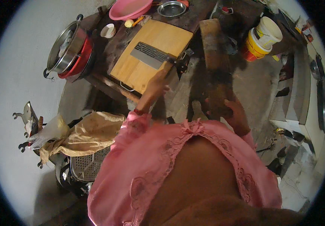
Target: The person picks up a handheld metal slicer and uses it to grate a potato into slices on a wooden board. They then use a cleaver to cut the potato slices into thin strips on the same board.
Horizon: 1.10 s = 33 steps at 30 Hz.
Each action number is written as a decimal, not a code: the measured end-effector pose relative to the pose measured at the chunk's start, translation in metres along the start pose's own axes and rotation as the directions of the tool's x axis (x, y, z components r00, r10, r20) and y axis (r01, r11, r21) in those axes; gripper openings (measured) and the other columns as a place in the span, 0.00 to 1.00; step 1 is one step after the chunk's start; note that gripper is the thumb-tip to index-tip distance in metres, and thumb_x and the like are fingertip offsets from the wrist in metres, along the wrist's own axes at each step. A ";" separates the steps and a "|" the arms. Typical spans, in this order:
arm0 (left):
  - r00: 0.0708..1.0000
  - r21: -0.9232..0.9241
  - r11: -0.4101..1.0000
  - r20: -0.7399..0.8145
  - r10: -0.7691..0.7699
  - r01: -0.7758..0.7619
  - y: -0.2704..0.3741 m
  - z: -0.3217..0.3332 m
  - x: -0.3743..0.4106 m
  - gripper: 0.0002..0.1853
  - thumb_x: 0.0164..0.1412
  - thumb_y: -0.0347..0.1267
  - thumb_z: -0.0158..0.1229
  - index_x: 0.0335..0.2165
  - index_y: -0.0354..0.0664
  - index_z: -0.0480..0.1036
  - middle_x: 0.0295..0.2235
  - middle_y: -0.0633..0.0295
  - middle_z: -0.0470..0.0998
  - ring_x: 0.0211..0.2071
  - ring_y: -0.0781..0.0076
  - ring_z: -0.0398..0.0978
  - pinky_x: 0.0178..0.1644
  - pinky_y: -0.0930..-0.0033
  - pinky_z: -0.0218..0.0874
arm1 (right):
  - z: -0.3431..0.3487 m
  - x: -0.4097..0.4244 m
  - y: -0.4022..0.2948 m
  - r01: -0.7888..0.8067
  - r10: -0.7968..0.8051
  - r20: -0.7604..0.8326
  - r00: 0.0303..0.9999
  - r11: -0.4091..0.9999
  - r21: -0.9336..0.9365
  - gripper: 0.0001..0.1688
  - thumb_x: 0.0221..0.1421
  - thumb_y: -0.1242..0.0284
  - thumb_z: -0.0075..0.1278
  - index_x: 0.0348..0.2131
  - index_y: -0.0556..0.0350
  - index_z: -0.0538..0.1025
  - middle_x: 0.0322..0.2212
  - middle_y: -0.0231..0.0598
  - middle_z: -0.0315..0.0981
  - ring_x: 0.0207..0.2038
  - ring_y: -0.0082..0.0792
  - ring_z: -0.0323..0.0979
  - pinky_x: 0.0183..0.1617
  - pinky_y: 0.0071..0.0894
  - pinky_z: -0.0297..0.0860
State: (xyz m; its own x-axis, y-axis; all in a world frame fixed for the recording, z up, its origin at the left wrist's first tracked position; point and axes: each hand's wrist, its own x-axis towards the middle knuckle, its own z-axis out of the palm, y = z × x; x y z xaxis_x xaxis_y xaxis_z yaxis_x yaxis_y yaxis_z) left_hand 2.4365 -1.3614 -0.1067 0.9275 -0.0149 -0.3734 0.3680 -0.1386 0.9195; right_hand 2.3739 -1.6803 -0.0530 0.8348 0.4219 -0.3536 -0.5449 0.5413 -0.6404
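A wooden cutting board [162, 36] with a metal handle on its near edge lies on a dark low table. On it rests a broad-bladed kitchen knife [148, 56], its upper blade banded with dark marks, its black handle over the board's right edge. My left hand [158, 82] is over the board's near right corner, a finger reaching to where blade meets handle; whether it grips is unclear. My right hand [237, 111] holds the near end of a long, narrow wooden bench [214, 50], which stretches away from me to the right of the board.
A steel pot [76, 50] in a red basin [87, 56] stands left. Behind the board are a pink basin [130, 10], a steel dish [171, 9] and a small white bowl [108, 31]. Buckets [257, 46] stand right. A cloth-draped chair [90, 135] is at lower left.
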 end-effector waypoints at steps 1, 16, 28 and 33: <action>1.000 -0.036 0.999 0.001 -0.027 0.027 0.002 0.010 0.013 0.19 0.56 0.33 0.46 0.48 0.46 0.61 0.23 0.67 0.67 0.18 0.75 0.64 0.21 0.75 0.56 | 0.001 -0.013 0.006 0.013 -0.014 -0.079 0.997 1.000 -0.014 0.29 0.49 0.76 0.42 0.52 0.56 0.57 0.45 0.41 0.62 0.46 0.37 0.64 0.48 0.35 0.64; 0.844 -0.053 0.870 -0.276 0.460 -0.491 -0.078 0.048 0.150 0.17 0.51 0.29 0.52 0.42 0.44 0.66 0.34 0.59 0.69 0.33 0.67 0.71 0.32 0.70 0.66 | -0.087 0.005 -0.009 -0.109 0.053 -0.302 0.952 0.979 -0.171 0.34 0.43 0.79 0.47 0.52 0.57 0.57 0.45 0.44 0.62 0.44 0.37 0.65 0.47 0.37 0.63; 0.776 -0.289 0.921 -0.631 0.022 -0.262 -0.024 0.029 0.082 0.17 0.48 0.20 0.49 0.39 0.42 0.68 0.28 0.70 0.70 0.28 0.83 0.67 0.30 0.81 0.59 | -0.093 0.132 -0.118 -0.375 0.392 0.082 0.916 0.911 -0.170 0.32 0.46 0.76 0.48 0.52 0.56 0.57 0.46 0.42 0.60 0.47 0.38 0.62 0.52 0.35 0.59; 0.637 -0.189 0.980 -0.764 -0.105 -0.066 -0.021 -0.003 0.043 0.20 0.48 0.23 0.52 0.43 0.44 0.67 0.16 0.72 0.67 0.14 0.87 0.60 0.16 0.81 0.50 | -0.084 0.197 -0.106 -0.393 0.501 0.169 0.849 0.812 -0.431 0.33 0.46 0.76 0.47 0.53 0.58 0.55 0.44 0.42 0.62 0.47 0.34 0.62 0.51 0.32 0.60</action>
State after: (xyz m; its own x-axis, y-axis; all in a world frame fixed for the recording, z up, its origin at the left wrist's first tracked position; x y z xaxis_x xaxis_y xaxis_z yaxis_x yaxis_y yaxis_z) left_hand 2.4691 -1.3560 -0.1422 0.6024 0.7613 -0.2400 0.3114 0.0527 0.9488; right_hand 2.6026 -1.7152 -0.1123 0.4226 0.7519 -0.5060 -0.7369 -0.0399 -0.6748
